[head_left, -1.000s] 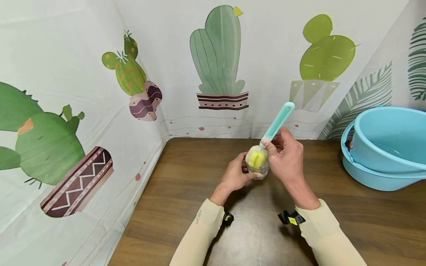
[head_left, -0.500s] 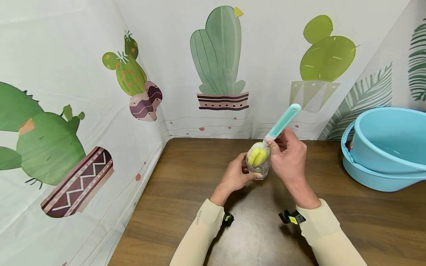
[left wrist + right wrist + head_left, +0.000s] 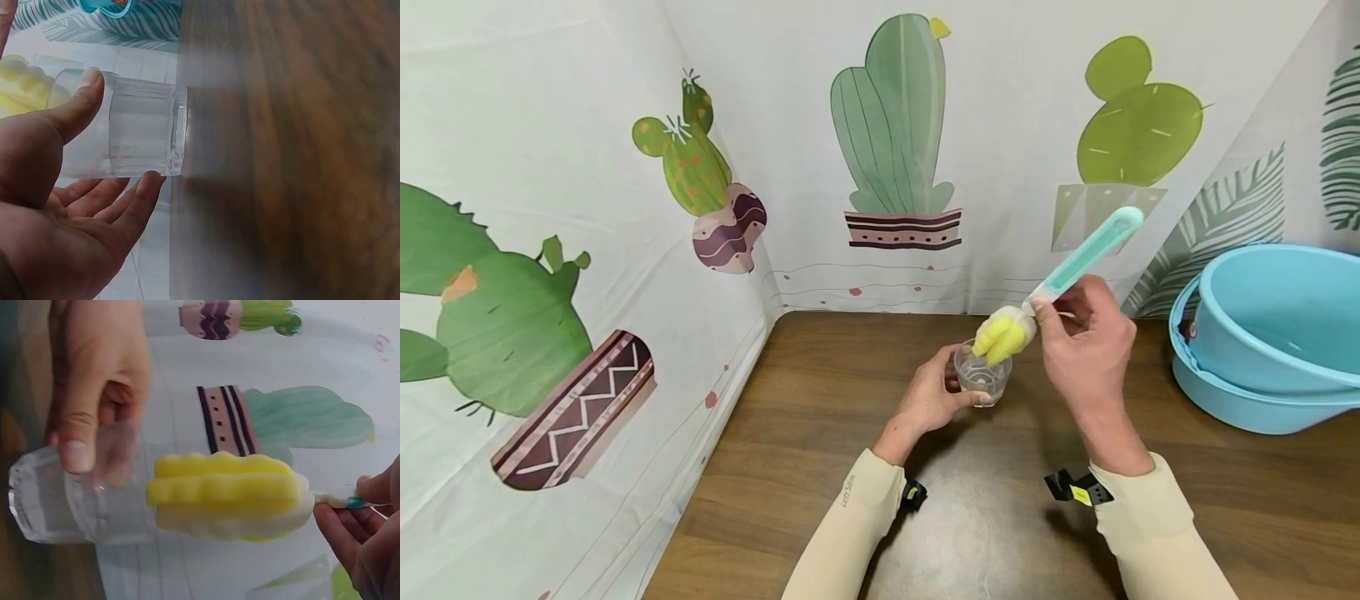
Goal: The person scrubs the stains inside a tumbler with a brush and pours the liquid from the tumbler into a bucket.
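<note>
Filling most of my view, the white backdrop (image 3: 1022, 92) printed with cacti rises behind the brown bench (image 3: 820, 358), where a light-blue bucket (image 3: 1247, 358) stands off to my right, well apart from my work. Nearer in, I hold the brush (image 3: 1090, 254) aslant with my right hand (image 3: 1088, 342), thumb and fingers pinching it low, where the turquoise handle narrows into a thin white neck. I judge it light, so this pinch should steer the tip finely, though the neck may flex or twist if I push hard; further up the handle I would have more leverage and less control. My left hand (image 3: 931, 392) grips the clear cup (image 3: 983, 379) from its side, thumb across the front and fingers behind, its mouth uppermost; I cannot tell whether the base touches the bench. Its wall looks rigid and smooth, likely slippery if wet, and whether glass or plastic I cannot say, so a low, even hold round the body seems safest. Smallest, the yellow and white sponge head (image 3: 1006, 333) sits at the cup's mouth, mostly outside it; soft and ribbed, it should squash readily against a rim.
</note>
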A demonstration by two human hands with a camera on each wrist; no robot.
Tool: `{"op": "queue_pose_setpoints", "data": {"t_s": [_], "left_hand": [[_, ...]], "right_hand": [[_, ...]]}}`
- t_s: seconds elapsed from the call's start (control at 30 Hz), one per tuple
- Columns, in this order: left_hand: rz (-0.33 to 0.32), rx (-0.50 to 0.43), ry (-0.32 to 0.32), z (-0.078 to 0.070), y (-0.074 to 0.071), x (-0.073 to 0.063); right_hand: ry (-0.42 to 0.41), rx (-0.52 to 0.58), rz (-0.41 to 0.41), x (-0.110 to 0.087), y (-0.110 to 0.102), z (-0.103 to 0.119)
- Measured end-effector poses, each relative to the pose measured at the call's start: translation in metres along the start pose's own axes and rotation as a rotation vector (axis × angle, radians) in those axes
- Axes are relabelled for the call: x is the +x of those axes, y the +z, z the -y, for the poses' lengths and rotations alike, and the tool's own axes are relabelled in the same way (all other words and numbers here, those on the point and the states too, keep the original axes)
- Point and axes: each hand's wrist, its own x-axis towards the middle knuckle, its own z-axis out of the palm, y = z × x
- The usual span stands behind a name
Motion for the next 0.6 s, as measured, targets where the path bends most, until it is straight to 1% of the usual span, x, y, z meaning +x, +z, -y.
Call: {"op": "queue_pose_setpoints", "data": {"t_s": [0.13,0.27,0.37,0.5,0.6], "left_hand": [[-0.001,-0.005,0.005,0.000,0.000,0.000],[-0.004,0.007,0.020,0.001,0.000,0.001],[-0.005,0.009,0.031,0.001,0.001,0.001],[-0.007,-0.003,0.032,0.003,0.001,0.002],[-0.007,-0.007,0.030,0.003,0.001,0.002]], "right_hand": [[0.016,0.041,-0.026,0.005,-0.010,0.001],[0.019,0.071,-0.034,0.009,-0.019,0.002],[0.042,0.065,-0.033,0.010,-0.025,0.003],[0.100,0.038,-0.014,0.012,-0.032,0.004],[0.167,-0.004,0.019,0.012,-0.038,0.003]]}}
